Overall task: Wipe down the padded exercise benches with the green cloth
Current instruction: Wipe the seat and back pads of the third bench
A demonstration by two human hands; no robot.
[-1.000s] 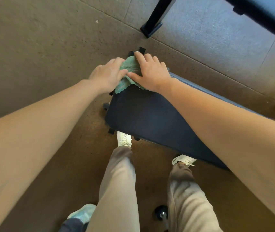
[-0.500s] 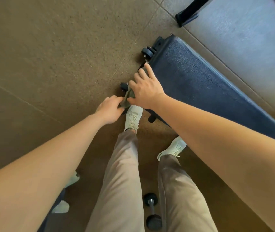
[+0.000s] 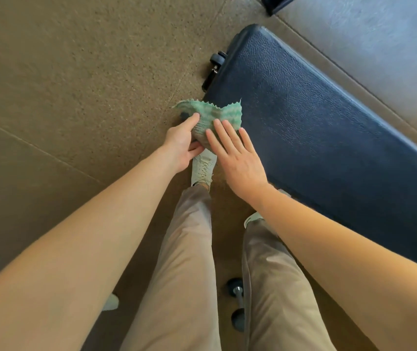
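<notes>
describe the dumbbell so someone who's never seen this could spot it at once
Start at the long dark bench on the right, then drop to the tan trouser legs at the bottom. In the gap between them lies a small dumbbell on the brown floor: black heads and a shiny handle, unlike the pale shoes nearby.

Warm, even light with a pale, bluish glare top right — sharp focus, wide-angle stretching at the edges.
</notes>
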